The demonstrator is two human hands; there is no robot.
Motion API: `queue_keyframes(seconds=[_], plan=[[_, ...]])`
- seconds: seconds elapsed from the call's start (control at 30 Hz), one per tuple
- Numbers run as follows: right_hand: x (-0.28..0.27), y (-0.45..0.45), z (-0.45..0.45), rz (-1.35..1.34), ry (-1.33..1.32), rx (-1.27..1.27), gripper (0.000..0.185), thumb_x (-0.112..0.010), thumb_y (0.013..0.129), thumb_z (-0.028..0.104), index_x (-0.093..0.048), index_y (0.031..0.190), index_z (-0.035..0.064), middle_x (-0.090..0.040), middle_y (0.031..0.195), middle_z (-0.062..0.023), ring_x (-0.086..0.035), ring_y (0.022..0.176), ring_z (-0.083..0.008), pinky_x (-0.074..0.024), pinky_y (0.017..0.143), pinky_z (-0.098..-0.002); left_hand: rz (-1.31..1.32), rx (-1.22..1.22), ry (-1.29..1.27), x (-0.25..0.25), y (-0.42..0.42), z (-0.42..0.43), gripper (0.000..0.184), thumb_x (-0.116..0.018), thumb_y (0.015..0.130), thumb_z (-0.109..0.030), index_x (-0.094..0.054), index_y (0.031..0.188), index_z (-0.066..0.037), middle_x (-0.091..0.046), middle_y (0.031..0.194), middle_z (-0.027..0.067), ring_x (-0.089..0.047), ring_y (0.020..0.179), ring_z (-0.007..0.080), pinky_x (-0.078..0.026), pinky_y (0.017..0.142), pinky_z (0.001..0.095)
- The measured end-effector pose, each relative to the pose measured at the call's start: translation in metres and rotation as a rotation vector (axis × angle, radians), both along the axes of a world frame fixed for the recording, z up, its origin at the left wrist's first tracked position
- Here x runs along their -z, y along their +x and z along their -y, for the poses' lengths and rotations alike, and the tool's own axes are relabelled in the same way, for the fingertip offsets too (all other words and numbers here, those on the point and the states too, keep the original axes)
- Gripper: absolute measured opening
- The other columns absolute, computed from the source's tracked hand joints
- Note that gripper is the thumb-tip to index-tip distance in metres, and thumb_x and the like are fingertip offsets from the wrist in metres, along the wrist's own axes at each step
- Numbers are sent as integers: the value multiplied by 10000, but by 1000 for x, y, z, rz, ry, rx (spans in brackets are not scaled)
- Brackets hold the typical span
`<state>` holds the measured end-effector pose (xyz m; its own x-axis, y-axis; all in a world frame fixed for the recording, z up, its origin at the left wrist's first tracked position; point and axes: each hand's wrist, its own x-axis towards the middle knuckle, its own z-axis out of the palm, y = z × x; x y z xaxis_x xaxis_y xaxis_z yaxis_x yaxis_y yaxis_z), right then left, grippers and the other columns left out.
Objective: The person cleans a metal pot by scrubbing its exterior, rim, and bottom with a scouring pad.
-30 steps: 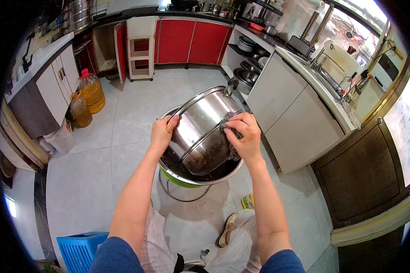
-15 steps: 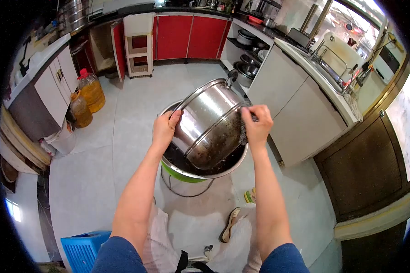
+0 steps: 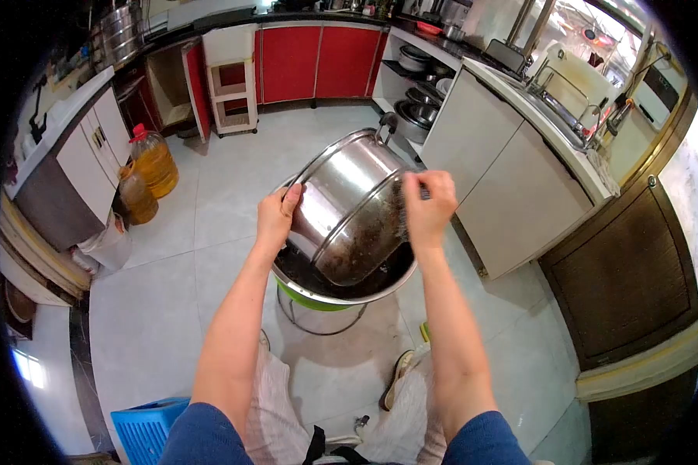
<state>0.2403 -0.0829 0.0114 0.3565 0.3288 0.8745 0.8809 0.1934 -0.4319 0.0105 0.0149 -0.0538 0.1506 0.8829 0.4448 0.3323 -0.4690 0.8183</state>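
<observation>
Mid-picture, the left hand [image 3: 278,218] grips the tilted pot [image 3: 347,190]; the right hand [image 3: 431,206], nearer its dark bottom [image 3: 355,254], pinches a scrubber [image 3: 402,220].

Hands [image 3: 355,211] hold a tilted steel pot [image 3: 353,205] over a basin [image 3: 318,294].

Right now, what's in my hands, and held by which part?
Left hand: steel pot, by its rim. Right hand: mesh scrubber, pinched in fingers; which part is too blurred to tell.

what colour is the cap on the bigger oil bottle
Red; the cap shows best in the head view, at the top of the bigger bottle.
</observation>
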Motion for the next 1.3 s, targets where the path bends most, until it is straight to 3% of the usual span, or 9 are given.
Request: queue_keyframes(seconds=[0.17, 0.33, 0.4, 0.5, 0.7, 0.83, 1.1, 1.2, 1.3], plan=[[-14, -34, -3, 242, -2, -270, 178, -761, 672, 134, -603, 699, 56, -590, 815, -99, -560, 818, -285, -459, 734, -362, -16, 30, -30, -3, -1, 0, 607, -472, 892, -571, -668, 881, 4, -604, 691, 198, -570, 642, 334, -438, 621, 389], [-30, 0, -12, -288, 193, -185, 201, -779, 712, 149, -635, 795, 34, -619, 886, -71, -582, 870, -214, -454, 789, -328, -7, 27, -33, -5, -1, 4, 602, -476, 895, -562, -665, 879, 9, -603, 687, 189, -574, 640, 298, -434, 618, 380], [-28, -2, -18, -906, 384, -616, 205, -780, 714, 125, -628, 817, 32, -611, 939, -72, -573, 904, -208, -443, 837, -327, 8, 34, -45, -7, -2, 4, 604, -475, 897, -561, -662, 874, 13, -600, 681, 186, -574, 639, 287, -434, 619, 378], [-13, 10, -24, -1121, 445, -749, 240, -791, 689, 110, -611, 832, 40, -586, 1030, -80, -544, 988, -211, -421, 890, -341, 55, 45, 10, 0, 0, 3, 691, -440, 892, -614, -552, 724, 47, -467, 577, 80, -433, 599, 161, -380, 550, 354], [0, 27, -4, -347, 108, -236, 335, -817, 633, 154, -553, 810, 50, -551, 1149, -115, -516, 1062, -260, -394, 936, -371, 91, 51, -17, 5, 2, -1, 689, -444, 885, -624, -568, 741, 37, -478, 591, 70, -434, 598, 154, -377, 546, 347], [3, 28, 14, -74, -120, -1, 440, -819, 622, 314, -555, 853, 50, -562, 1146, -127, -541, 1045, -305, -434, 881, -394, 54, 33, -43, 5, 2, -4, 620, -467, 895, -579, -642, 881, 16, -575, 673, 186, -526, 617, 276, -432, 625, 368], [10, 56, 8, -420, -261, -35, 480, -806, 653, 297, -667, 1023, 25, -591, 1075, -133, -588, 987, -257, -463, 863, -367, 13, 4, -3, 7, -1, -9, 635, -465, 899, -572, -596, 777, 38, -526, 609, 183, -481, 569, 267, -404, 590, 388], [6, 52, 0, -963, 160, -450, 373, -808, 679, 134, -638, 981, -6, -565, 1062, -96, -553, 961, -190, -461, 842, -307, 39, 36, 4, 5, -2, -7, 636, -465, 901, -567, -590, 764, 41, -504, 591, 151, -457, 574, 227, -396, 582, 373], [-1, 44, -3, -1073, 304, -685, 257, -779, 694, 63, -612, 883, 13, -530, 1130, -98, -540, 959, -178, -448, 861, -298, 54, 49, -29, 2, -3, -3, 636, -467, 902, -567, -589, 755, 40, -490, 591, 108, -434, 591, 191, -388, 579, 353]])
